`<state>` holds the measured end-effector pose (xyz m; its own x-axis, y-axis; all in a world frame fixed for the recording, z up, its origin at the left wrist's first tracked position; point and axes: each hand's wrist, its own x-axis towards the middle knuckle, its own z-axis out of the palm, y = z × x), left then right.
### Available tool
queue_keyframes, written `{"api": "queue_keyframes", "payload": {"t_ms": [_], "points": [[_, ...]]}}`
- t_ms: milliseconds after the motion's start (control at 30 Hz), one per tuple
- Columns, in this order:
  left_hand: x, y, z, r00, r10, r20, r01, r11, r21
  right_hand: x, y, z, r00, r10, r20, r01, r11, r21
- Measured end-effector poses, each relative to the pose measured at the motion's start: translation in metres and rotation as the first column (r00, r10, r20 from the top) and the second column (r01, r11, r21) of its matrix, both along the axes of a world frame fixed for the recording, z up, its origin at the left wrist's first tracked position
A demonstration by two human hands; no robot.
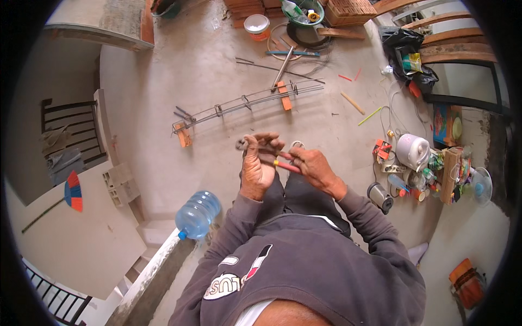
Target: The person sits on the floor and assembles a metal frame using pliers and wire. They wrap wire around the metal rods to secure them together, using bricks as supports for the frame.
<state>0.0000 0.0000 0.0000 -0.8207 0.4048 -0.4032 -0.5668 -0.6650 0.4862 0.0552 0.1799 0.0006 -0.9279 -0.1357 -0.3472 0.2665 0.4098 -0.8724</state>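
While the dark sweatshirt (337,261) fills the lower middle of the frame, both hands meet at its centre around red-handled pincers (276,162). The right hand (318,169) has its grip closed on the handles; the left hand (256,171) is half curled, palm up, the tool running across its fingers and its head showing past the thumb, though I cannot tell whether that grip is tight. Left of the hands, a blue water bottle (197,214) lies on its side. Farther up, a long, thin steel-bar cage (232,112) slants across two orange bricks (184,136), one near each end. A metal pipe (283,69) lies just beyond its right part. Toward the top edge stand a white bucket (256,26) and a green basin (304,22).
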Motion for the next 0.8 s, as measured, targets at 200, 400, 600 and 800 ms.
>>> {"api": "queue_keyframes", "payload": {"t_ms": [200, 400, 600, 800], "points": [[0.018, 0.018, -0.069, 0.775, -0.631, -0.043, 0.342, 0.475, -0.811, 0.021, 0.099, -0.025, 0.976, -0.2, 0.079, 0.182, 0.964, 0.193], [0.043, 0.018, -0.115, 0.085, -0.996, -0.037, 0.128, 0.048, -0.991, 0.113, 0.167, -0.106, 0.858, -0.445, 0.257, 0.257, 0.805, 0.535], [0.037, 0.026, -0.101, -0.109, -0.981, -0.158, 0.082, 0.149, -0.985, 0.241, 0.196, -0.16, 0.663, -0.575, 0.479, 0.201, 0.753, 0.626], [0.037, 0.035, -0.082, -0.032, -0.983, -0.179, 0.247, 0.165, -0.955, 0.266, 0.187, -0.18, 0.337, -0.828, 0.449, 0.655, 0.548, 0.52]]}}
